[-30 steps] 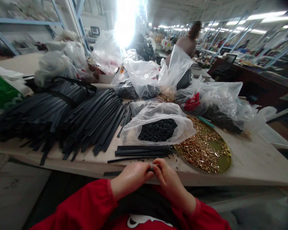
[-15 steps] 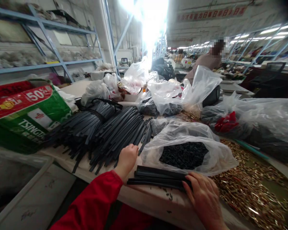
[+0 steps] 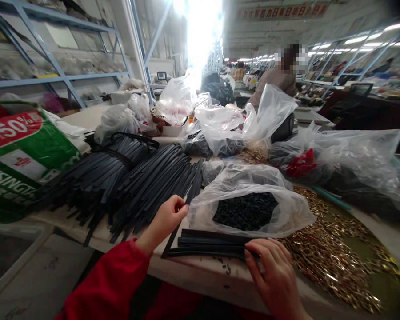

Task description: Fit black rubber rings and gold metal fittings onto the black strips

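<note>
L hand (image 3: 166, 218), R hand (image 3: 274, 276) on strips (image 3: 210, 242)

The green sack (image 3: 23, 151) runs off the left edge, its lettering clipped. The left hand (image 3: 166, 218) hides part of the long strip (image 3: 170, 240) it pinches. The right hand (image 3: 273, 278) covers one end of the strip stack (image 3: 210, 243), wrist lost below. Shelf goods (image 3: 86, 64) are a blur, and the banner (image 3: 283, 11) is too small to read.
</note>
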### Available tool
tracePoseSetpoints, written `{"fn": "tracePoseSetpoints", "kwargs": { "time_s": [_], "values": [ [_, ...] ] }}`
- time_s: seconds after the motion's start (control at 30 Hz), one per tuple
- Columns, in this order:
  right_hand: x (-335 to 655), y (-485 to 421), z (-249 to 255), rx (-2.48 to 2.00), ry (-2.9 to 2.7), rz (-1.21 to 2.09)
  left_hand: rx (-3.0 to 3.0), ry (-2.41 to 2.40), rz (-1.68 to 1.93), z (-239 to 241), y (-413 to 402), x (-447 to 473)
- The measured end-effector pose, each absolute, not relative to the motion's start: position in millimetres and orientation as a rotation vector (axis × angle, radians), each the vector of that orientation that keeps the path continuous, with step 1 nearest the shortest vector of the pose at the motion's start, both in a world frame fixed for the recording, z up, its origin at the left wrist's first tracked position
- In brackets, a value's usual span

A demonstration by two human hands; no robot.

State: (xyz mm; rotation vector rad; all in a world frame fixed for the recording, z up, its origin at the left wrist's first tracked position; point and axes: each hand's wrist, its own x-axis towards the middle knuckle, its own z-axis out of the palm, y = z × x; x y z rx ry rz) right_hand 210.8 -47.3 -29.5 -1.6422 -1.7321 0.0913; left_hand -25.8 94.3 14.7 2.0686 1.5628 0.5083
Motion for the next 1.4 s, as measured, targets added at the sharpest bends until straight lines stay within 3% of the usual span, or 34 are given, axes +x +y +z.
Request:
{"fn": "tracePoseSetpoints", "kwargs": {
  "time_s": [0.13,0.2,0.37,0.53,0.63,0.73,0.8,1.07,1.4],
  "values": [
    [194.4,-45.4,-8.9,-1.487,-1.253,0.885,1.53,0.946,0.355,39.6,33.3,-24.5],
    [192.5,-44.5,-1.7,-1.34,-0.968,1.115,1.288,0.818,0.215,38.5,5.6,-25.3],
    [189.6,-50.7,-0.4,-1.33,-0.69,1.248,1.097,0.765,0.023,22.0,-27.9,-22.4],
    [176.1,-52.3,-7.0,-1.388,-0.842,1.39,1.074,0.772,0.14,25.3,-23.2,0.9],
    [193.4,-31.3,-5.8,-1.588,-1.209,1.201,1.01,0.833,0.21,25.2,-16.9,10.8],
    [229.9,6.7,-4.9,-2.017,-1.772,0.503,0.967,0.827,0.233,20.0,-12.0,13.3],
    [252.0,33.0,-8.0,-2.131,-1.857,0.346,0.953,0.83,0.247,15.6,-8.5,13.6],
    [264.8,68.5,-34.8,-2.316,-2.187,0.243,0.9,0.851,0.278,4.0,10.1,17.5],
    [273.8,61.5,-28.1,-2.333,-2.2,0.144,0.851,0.823,0.306,-3.2,11.2,16.4]
  ]
}}
